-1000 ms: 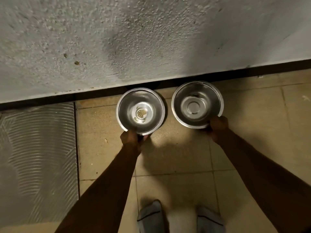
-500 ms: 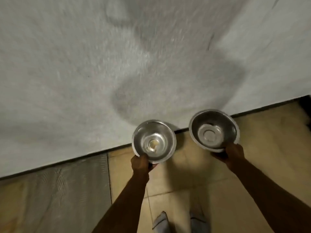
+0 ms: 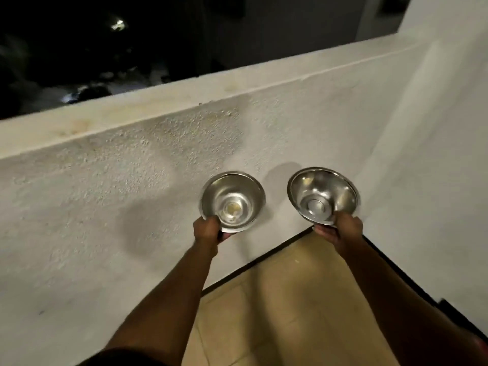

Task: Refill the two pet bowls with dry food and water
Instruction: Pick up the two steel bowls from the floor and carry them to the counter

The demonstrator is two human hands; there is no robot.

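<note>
a rough white plastered parapet wall (image 3: 132, 207) stands behind both raised bowls, beige floor tiles (image 3: 290, 299) below. the left hand (image 3: 207, 229) pinches the near rim of a round steel bowl (image 3: 235, 196) at 11 o'clock, holding what looks like yellowish residue; the right hand (image 3: 343, 229) grips a second, bare round steel bowl (image 3: 320, 194) at 1 o'clock.

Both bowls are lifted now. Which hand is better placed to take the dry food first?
Probably the left hand: its bowl already shows yellowish food residue at the bottom. The right hand holds a bare bowl, likelier for water.
</note>
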